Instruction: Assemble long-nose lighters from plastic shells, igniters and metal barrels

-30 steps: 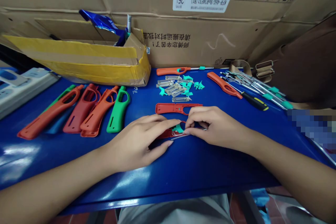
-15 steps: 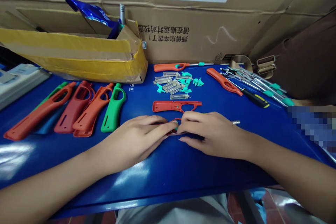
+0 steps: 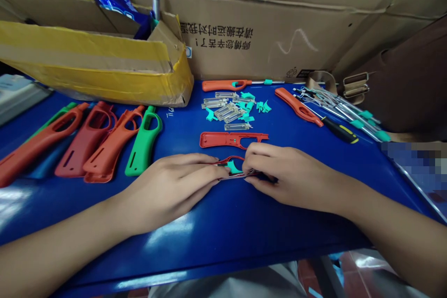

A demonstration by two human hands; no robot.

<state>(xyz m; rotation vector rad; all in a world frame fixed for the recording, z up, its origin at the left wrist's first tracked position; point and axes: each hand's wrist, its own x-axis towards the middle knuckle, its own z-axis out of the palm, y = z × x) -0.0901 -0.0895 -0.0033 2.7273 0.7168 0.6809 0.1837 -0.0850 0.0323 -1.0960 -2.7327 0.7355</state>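
Note:
Between my hands lies a red lighter casing half (image 3: 236, 158) with a teal trigger (image 3: 232, 166) set in its opening. My left hand (image 3: 185, 179) is closed over the handle end, which it mostly hides. At the other end, the bent fingers of my right hand (image 3: 272, 167) pinch the casing's nose. Just beyond my hands rests a matching red casing half (image 3: 232, 139), its hollow side up. Several clear fuel tanks (image 3: 228, 111) and loose teal triggers (image 3: 263, 106) are piled behind it.
Several coloured lighter casings (image 3: 143, 142) lie on the left, below a taped cardboard box (image 3: 132, 72). An assembled orange lighter (image 3: 223, 85) lies at the back. To the right are an orange casing (image 3: 299, 108), a screwdriver (image 3: 340, 130) and metal lighter tubes (image 3: 352, 114).
My right hand has shifted slightly right, and the teal trigger in the casing now shows between my hands. The view has tilted down a little.

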